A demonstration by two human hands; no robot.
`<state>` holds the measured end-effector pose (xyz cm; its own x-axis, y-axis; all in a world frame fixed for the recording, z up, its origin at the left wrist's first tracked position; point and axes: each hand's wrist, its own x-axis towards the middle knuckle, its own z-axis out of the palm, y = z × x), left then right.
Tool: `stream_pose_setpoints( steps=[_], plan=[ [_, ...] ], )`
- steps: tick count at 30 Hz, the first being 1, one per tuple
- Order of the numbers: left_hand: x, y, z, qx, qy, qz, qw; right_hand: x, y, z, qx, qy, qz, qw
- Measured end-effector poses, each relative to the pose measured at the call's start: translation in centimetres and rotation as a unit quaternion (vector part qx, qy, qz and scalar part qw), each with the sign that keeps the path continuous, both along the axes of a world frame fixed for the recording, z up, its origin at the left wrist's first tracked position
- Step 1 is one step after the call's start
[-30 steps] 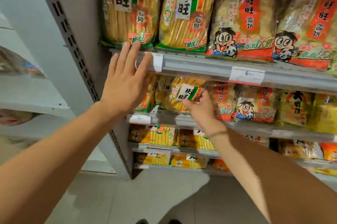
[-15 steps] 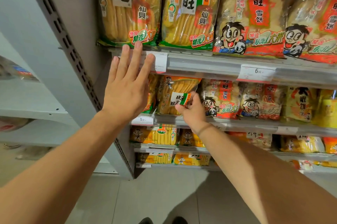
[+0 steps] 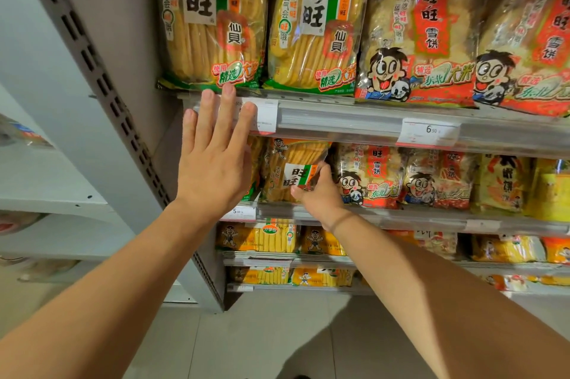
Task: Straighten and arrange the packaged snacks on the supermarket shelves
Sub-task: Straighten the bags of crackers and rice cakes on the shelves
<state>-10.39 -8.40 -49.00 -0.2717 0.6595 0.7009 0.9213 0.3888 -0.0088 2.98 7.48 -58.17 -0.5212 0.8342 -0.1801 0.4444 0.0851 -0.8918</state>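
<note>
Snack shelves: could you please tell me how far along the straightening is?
Done: the top shelf's large cracker bags stand upright. In hand: the right hand grips a small yellow cracker packet on the second shelf; the left hand is open beside it. Left: the lower shelves' packets.

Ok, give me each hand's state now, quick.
Left hand: open, fingers straight against the shelf edge.
Right hand: gripping the rice cracker packet.
</note>
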Motion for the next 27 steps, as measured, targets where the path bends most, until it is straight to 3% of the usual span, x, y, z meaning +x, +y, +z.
stream_pose_setpoints(
  steps=[4,7,10,12,15,20,27],
  plan=[
    [2.5,0.4,0.4,0.01,-0.073,-0.047,0.996,2.3,-0.2,2.3,-0.007,-0.003,0.021,1.0],
    [6.0,1.2,-0.7,0.015,-0.071,-0.156,0.985,7.5,-0.5,3.7,-0.029,0.051,-0.025,0.998],
    [11.4,3.6,-1.9,-0.065,-0.116,-0.301,0.944,16.2,-1.0,4.4,-0.007,0.09,-0.087,0.992],
    [15.7,5.7,-2.8,-0.151,-0.214,-0.345,0.901,22.6,-1.1,4.7,-0.008,0.089,-0.146,0.985],
    [21.9,9.3,-3.8,-0.236,-0.342,-0.339,0.844,31.7,-1.3,5.1,-0.029,0.093,-0.249,0.964],
    [31.4,13.9,-4.8,-0.272,-0.429,-0.357,0.784,44.3,-2.2,5.6,0.005,0.131,-0.366,0.921],
    [39.7,16.6,-6.7,-0.317,-0.458,-0.339,0.759,55.9,1.2,7.2,0.056,0.172,-0.429,0.885]
  ],
)
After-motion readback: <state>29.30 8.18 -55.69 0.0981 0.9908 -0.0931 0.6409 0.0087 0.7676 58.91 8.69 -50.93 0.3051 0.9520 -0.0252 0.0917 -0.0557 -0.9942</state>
